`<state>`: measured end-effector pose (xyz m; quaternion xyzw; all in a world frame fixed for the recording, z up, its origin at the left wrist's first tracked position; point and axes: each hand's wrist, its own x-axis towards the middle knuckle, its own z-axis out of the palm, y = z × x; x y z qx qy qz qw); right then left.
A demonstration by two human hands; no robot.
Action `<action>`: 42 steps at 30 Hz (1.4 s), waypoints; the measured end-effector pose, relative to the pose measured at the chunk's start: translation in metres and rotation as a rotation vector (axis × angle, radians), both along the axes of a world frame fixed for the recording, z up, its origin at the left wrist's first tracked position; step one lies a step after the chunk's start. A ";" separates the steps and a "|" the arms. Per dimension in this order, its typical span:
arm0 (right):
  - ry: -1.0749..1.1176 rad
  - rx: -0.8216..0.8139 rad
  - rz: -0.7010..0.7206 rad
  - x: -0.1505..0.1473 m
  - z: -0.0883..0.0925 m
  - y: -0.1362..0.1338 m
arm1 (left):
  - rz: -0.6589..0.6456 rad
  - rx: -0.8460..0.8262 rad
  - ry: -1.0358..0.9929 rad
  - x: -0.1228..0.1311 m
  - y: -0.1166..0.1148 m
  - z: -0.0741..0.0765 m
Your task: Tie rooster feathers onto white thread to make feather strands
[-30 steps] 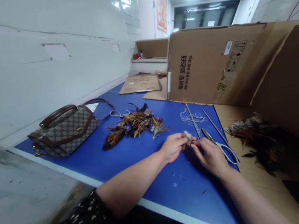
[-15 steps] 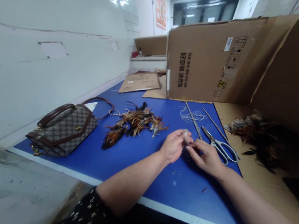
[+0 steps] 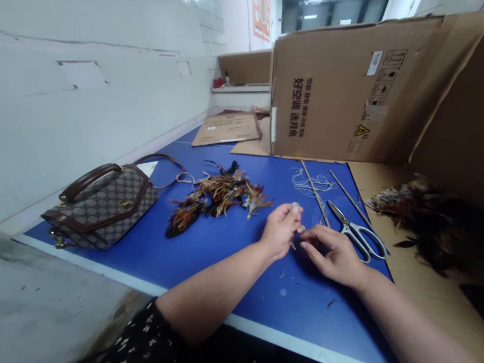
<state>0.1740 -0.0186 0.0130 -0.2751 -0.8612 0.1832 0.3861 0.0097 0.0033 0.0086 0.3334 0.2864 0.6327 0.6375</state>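
Note:
My left hand (image 3: pixel 281 230) is closed above the blue table (image 3: pixel 210 274). It pinches a small pale, fluffy feather (image 3: pixel 293 245), mostly hidden by the fingers. Just to its right is my right hand (image 3: pixel 333 256), palm down, with thumb and forefinger slightly apart and nothing visible between them. Beyond the right hand lie silver scissors (image 3: pixel 355 232) with pale handles. Two thin sticks (image 3: pixel 313 189) rest behind the hands, beside a loose tangle of light thread (image 3: pixel 310 182). To the left of the hands is a pile of brown, orange and black feathers (image 3: pixel 222 194).
A patterned handbag (image 3: pixel 106 204) with brown trim sits at the left. A large cardboard box (image 3: pixel 336 98) stands at the back, with flat cardboard (image 3: pixel 226 130) beside it. More dark feathers (image 3: pixel 426 224) lie on cardboard at the right. Small scraps dot the table near me.
My left hand has turned, its fingers closing further around the pale feather so less of it shows. My right hand's fingertips have drawn slightly away from it.

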 end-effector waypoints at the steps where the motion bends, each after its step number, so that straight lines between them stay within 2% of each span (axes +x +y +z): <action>1: -0.011 -0.004 0.013 0.000 0.002 -0.002 | 0.004 -0.015 -0.008 -0.001 0.000 0.001; 3: -0.052 0.015 0.043 -0.001 0.005 -0.007 | 0.010 -0.044 -0.019 -0.002 0.000 0.002; 8: -0.219 0.247 0.096 -0.003 0.007 -0.010 | -0.004 -0.089 -0.002 0.000 -0.002 0.004; 11: -0.270 0.306 0.090 -0.003 0.004 -0.007 | -0.009 -0.079 0.002 0.000 -0.002 0.002; 14: -0.126 0.232 0.070 -0.004 0.003 -0.005 | 0.013 -0.062 0.068 0.000 0.000 -0.003; 18: 0.147 0.144 -0.101 -0.004 0.004 0.002 | 0.041 -0.004 0.178 -0.001 0.003 -0.012; 21: 0.194 0.114 -0.225 0.000 0.005 0.009 | -0.017 0.022 0.195 -0.001 0.003 -0.014; 24: 0.211 0.070 -0.289 0.005 0.005 0.014 | -0.137 0.021 0.236 -0.002 -0.001 -0.012; 27: 0.219 0.052 -0.285 0.007 0.005 0.015 | -0.219 0.024 0.266 -0.003 -0.003 -0.010; 34: 0.254 0.038 -0.336 0.009 0.002 0.015 | -0.268 0.057 0.292 -0.006 -0.001 -0.013; 38: 0.260 0.115 -0.278 0.010 0.001 0.016 | -0.298 0.058 0.294 -0.006 0.000 -0.017; 42: 0.220 0.111 -0.232 0.012 -0.002 0.018 | -0.313 0.063 0.312 -0.006 0.000 -0.018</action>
